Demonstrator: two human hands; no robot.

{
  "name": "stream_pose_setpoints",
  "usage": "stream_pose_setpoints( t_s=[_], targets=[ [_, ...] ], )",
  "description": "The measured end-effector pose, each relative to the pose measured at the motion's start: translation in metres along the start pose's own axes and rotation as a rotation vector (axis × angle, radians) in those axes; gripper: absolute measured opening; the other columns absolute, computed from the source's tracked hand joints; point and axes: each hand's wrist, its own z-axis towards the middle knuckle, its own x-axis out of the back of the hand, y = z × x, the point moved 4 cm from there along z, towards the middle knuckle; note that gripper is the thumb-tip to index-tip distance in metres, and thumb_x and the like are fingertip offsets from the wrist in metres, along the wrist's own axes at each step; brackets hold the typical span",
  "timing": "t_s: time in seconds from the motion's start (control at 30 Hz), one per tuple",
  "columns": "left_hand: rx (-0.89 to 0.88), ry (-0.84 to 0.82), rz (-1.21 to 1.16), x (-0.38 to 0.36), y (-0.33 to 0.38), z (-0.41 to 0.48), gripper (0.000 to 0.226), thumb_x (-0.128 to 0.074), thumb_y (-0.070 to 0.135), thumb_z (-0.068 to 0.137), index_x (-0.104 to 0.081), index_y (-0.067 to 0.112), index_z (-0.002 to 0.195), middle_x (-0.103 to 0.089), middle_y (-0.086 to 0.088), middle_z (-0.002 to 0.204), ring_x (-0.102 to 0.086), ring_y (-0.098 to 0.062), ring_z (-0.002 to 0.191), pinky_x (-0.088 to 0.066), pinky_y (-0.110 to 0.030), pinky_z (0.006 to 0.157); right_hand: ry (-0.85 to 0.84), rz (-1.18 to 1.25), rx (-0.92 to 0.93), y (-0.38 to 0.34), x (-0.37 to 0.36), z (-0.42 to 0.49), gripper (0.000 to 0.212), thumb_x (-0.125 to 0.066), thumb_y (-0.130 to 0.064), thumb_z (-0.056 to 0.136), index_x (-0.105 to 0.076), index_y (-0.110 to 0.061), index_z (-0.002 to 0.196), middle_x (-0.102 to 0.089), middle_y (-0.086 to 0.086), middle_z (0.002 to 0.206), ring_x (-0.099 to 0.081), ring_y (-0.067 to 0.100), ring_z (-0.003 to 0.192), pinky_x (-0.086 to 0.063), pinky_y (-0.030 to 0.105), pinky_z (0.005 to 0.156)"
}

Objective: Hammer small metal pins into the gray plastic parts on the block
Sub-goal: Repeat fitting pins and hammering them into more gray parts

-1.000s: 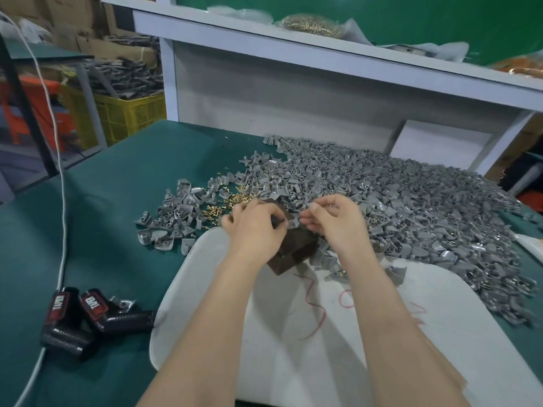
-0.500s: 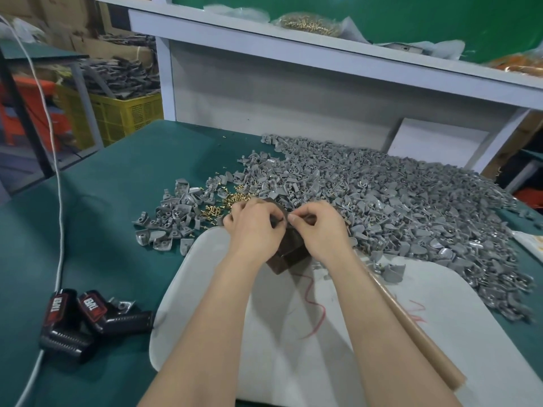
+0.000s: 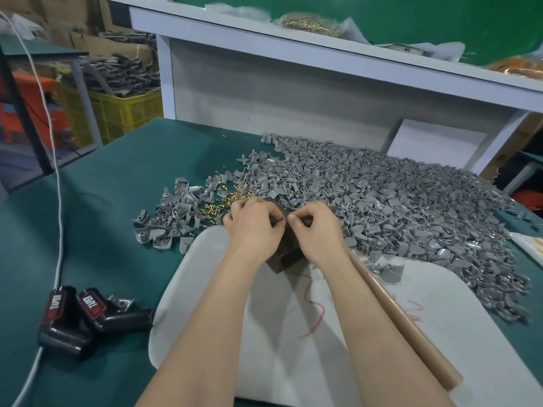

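A dark brown block (image 3: 286,257) stands at the far edge of the white board (image 3: 323,348). Both hands meet over its top. My left hand (image 3: 252,230) has its fingers curled round a grey plastic part on the block, which is mostly hidden. My right hand (image 3: 317,233) pinches a small piece between thumb and forefinger, right against the left fingertips; it is too small to identify. A big heap of grey plastic parts (image 3: 411,207) spreads behind and to the right. Loose brass pins (image 3: 232,199) lie just left of the block.
A brown wooden handle (image 3: 402,327) lies on the board beside my right forearm. Two black tools (image 3: 88,315) and a white cable (image 3: 58,201) lie on the green table at the left. A smaller cluster of grey parts (image 3: 170,218) sits left of the pins.
My right hand has slid left until its fingertips touch the left hand's over the block. The wooden handle now shows beside my right forearm.
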Motion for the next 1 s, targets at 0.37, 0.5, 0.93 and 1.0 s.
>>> stream_pose_setpoints(
  t_s=[0.37,0.5,0.93,1.0],
  targets=[
    [-0.015,0.01,0.0,-0.0002,0.0004,0.0001,0.007,-0.06,0.026,0.087,-0.066,0.03,0.088,-0.055,0.008,0.114,-0.032,-0.025,0.121,-0.02,-0.034,0.092,-0.039,-0.183,-0.042,-0.0078,0.0024,0.0045,0.012,-0.057,-0.02,0.09,-0.065,-0.013,0.085,-0.053,-0.001,0.095,-0.051,0.015,0.085,-0.031,0.02,0.072],
    [-0.026,0.012,-0.007,-0.0001,0.0008,0.0001,0.007,-0.059,0.025,0.087,-0.066,0.028,0.088,-0.056,0.007,0.113,-0.032,-0.025,0.12,-0.02,-0.034,0.09,-0.062,-0.176,-0.048,-0.0086,0.0028,0.0055,0.011,-0.057,-0.02,0.09,-0.064,-0.015,0.083,-0.052,-0.003,0.092,-0.055,0.018,0.09,-0.034,0.022,0.075],
    [-0.042,0.007,-0.001,0.0005,0.0017,-0.0012,0.003,-0.062,0.029,0.086,-0.065,0.03,0.086,-0.055,0.008,0.114,-0.032,-0.023,0.12,-0.018,-0.032,0.087,-0.1,-0.08,-0.074,-0.0052,0.0057,0.007,0.009,-0.062,-0.018,0.086,-0.062,-0.024,0.08,-0.056,-0.013,0.072,-0.053,0.009,0.075,-0.038,0.02,0.072],
    [-0.044,0.011,-0.001,0.0002,0.0017,-0.0011,0.004,-0.062,0.03,0.086,-0.066,0.03,0.087,-0.055,0.008,0.113,-0.032,-0.024,0.12,-0.017,-0.031,0.086,-0.097,-0.095,-0.069,-0.0057,0.0061,0.0064,0.007,-0.062,-0.018,0.087,-0.065,-0.022,0.082,-0.061,-0.009,0.078,-0.054,0.01,0.079,-0.04,0.022,0.075]
  ],
)
